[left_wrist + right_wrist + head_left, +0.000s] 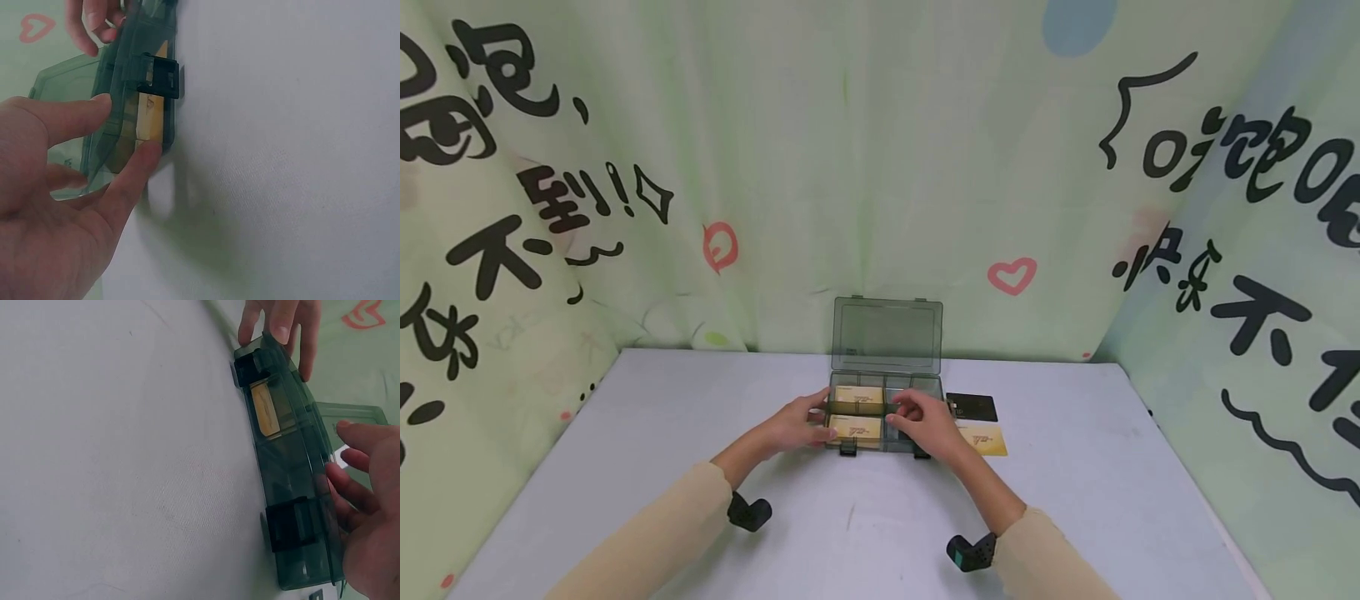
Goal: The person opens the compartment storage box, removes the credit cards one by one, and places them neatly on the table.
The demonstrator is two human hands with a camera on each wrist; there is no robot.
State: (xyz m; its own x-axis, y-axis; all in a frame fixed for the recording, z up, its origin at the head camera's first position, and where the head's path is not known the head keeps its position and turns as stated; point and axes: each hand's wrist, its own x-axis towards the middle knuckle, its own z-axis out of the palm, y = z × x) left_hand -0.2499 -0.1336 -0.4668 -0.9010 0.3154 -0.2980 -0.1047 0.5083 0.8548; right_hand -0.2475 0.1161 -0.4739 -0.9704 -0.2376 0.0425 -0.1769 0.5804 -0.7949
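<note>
Divided case point(886, 373), lid point(887, 335) raised, at far middle of table point(850, 550), yellow-topped stacks point(856, 427) filling its left half; left hand point(793, 425), fingers extended against its left end, best kept steadying; right hand point(927, 423), fingers bent over its right half, grip indeterminable.

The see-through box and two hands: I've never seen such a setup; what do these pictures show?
No robot here: the left hand and right hand are a person's own. The wide picture comes from a head camera; the close ones from wrist cameras. On the pale table sits a see-through box, its lid open at the back, with yellow stacks in its left compartments. A black card and a yellow card lie to its right. The left hand has its grip on the box's left end; the right one is over the right side, and whether it holds anything is unclear.
</note>
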